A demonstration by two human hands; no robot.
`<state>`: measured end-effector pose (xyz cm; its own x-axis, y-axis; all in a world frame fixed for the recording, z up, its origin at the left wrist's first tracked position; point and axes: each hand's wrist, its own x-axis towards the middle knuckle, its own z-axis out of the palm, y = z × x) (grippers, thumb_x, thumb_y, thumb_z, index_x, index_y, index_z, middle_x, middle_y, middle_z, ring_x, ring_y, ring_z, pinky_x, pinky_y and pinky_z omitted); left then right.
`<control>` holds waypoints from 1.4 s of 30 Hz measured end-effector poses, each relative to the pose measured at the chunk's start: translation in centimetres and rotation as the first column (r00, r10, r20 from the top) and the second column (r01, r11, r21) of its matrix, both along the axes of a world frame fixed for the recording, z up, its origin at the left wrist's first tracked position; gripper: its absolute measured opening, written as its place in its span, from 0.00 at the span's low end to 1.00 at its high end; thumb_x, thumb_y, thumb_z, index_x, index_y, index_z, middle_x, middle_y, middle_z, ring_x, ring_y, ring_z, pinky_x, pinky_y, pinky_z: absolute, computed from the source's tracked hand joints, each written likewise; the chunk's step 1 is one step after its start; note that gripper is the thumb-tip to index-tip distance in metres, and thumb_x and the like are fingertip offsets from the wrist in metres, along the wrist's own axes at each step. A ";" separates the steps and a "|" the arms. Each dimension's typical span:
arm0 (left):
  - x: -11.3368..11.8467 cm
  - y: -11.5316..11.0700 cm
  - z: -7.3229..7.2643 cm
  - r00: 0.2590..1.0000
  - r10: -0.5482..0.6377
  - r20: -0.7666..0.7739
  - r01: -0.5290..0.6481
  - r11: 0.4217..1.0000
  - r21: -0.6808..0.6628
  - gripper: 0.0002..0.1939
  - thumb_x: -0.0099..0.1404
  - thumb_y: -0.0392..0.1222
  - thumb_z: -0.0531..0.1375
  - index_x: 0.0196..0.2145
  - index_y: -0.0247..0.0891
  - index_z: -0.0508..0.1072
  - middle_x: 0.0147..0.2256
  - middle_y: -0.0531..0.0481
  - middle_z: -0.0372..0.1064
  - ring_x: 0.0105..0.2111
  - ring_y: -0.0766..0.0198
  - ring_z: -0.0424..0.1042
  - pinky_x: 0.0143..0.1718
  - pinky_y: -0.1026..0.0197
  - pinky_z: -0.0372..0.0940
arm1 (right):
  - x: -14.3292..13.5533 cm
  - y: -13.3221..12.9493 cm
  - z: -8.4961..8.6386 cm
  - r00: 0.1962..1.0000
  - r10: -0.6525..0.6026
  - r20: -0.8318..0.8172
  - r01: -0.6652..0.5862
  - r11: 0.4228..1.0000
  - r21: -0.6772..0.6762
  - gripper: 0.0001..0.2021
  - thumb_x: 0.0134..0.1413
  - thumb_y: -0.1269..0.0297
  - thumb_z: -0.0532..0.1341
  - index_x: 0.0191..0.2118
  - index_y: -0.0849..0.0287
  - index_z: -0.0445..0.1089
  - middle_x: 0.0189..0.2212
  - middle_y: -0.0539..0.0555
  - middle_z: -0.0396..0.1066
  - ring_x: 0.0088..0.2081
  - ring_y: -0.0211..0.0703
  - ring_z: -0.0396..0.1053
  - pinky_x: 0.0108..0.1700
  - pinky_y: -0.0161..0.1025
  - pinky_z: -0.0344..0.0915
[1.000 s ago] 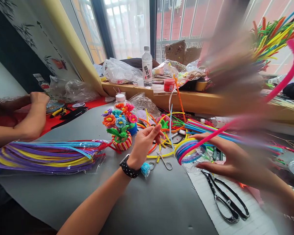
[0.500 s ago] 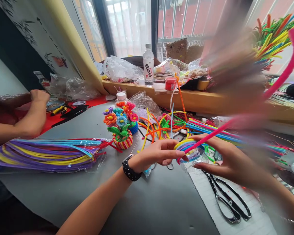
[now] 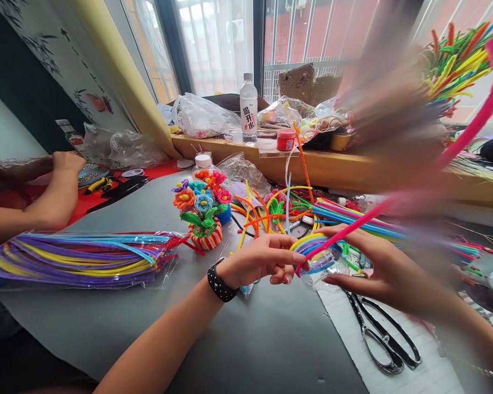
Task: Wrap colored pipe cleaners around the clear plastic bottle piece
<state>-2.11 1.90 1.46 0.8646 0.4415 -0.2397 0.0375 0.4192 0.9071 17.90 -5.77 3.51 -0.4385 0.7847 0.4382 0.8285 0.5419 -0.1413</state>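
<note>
Between my two hands is a clear plastic container [image 3: 332, 268] wound with bands of yellow, blue and purple pipe cleaner; its exact kind is hard to make out. My left hand [image 3: 267, 258] pinches the near end of a long pink pipe cleaner [image 3: 355, 223] against its left side. From there the pipe cleaner rises to the upper right, past a blurred area. Thumb and fingers of my right hand [image 3: 380, 268] grip the container from the right. Black-handled scissors [image 3: 384, 336] lie below the right hand on white card [image 3: 353, 350].
A pipe-cleaner flower pot [image 3: 205, 213] stands left of my hands. A bagged bundle of pipe cleaners [image 3: 82, 260] lies farther left, with more loose ones [image 3: 254, 213] behind. A co-worker's arm [image 3: 57, 191] rests at far left. A water bottle [image 3: 248, 112] stands on the windowsill.
My left thumb and forefinger have shifted slightly left along the wound bands, and the lower fingers of that hand have curled in. My right hand has barely moved.
</note>
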 end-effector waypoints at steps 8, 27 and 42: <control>0.0 0.2 -0.3 0.998 -0.022 0.053 0.021 1.000 0.017 0.06 0.54 0.37 0.60 0.27 0.32 0.66 0.22 0.55 0.63 0.14 0.79 0.58 0.11 0.73 0.44 | 0.0 -0.2 0.0 1.000 -0.027 -0.002 0.027 0.999 -0.027 0.23 0.48 0.50 0.56 0.48 0.57 0.59 0.46 0.50 0.65 0.46 0.35 0.65 0.43 0.29 0.66; 0.3 -0.1 -0.1 0.999 0.022 0.025 -0.024 0.997 0.067 0.10 0.51 0.42 0.62 0.25 0.33 0.66 0.13 0.58 0.59 0.11 0.78 0.54 0.12 0.71 0.42 | 0.3 -0.2 -0.3 0.999 -0.052 0.002 0.052 0.998 -0.035 0.26 0.47 0.50 0.57 0.51 0.56 0.58 0.49 0.51 0.62 0.51 0.37 0.61 0.49 0.33 0.64; -0.1 1.4 -1.0 0.980 0.140 0.142 -0.165 0.969 0.182 0.11 0.52 0.43 0.61 0.27 0.32 0.66 0.18 0.58 0.60 0.13 0.80 0.52 0.15 0.69 0.39 | 5.7 -2.0 -1.6 0.745 -0.529 -0.407 0.472 0.849 -0.238 0.30 0.44 0.42 0.54 0.50 0.54 0.58 0.46 0.54 0.63 0.45 0.43 0.65 0.45 0.41 0.66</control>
